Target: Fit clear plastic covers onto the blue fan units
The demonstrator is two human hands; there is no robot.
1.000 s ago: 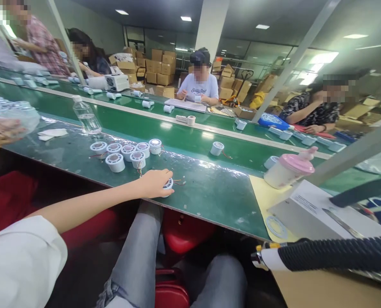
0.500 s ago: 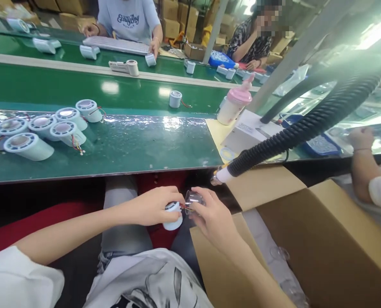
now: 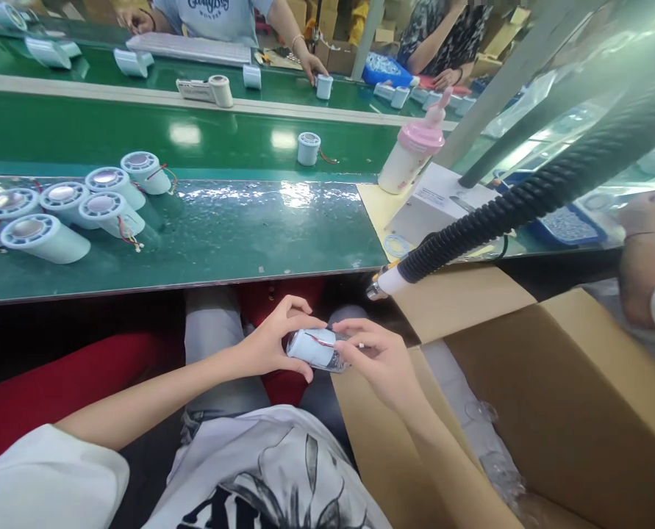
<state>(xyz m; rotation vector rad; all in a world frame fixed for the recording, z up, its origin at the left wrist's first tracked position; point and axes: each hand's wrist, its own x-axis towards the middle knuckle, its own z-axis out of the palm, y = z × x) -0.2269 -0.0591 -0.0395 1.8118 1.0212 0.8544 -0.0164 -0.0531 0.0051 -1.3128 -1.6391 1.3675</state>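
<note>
Above my lap, a light-blue cylindrical housing [image 3: 309,348] lies tilted, with a clear plastic cup [image 3: 337,362] around its right end. My left hand [image 3: 272,339] grips the housing's left end between thumb and fingers. Thin red and dark wires [image 3: 321,339] run along its upper side to my right hand [image 3: 381,361], whose fingertips pinch them at the cup's end. A small white connector [image 3: 361,345] sticks out between those fingers. How firmly my right fingers also touch the cup is hidden.
Several similar housings [image 3: 45,239] stand at the bench's left; another [image 3: 308,149] stands on the green conveyor [image 3: 239,139]. A black ribbed hose [image 3: 470,228] hangs at right above an open carton [image 3: 503,353] with clear cups [image 3: 498,470]. A pink-lidded bottle [image 3: 407,162] stands behind. Co-workers sit opposite and at right.
The housing and clear cup, apart before, are now together, with the housing partly inside. My right hand has shifted from the cup to the wires. Across the conveyor, a co-worker's hand reached right to another housing.
</note>
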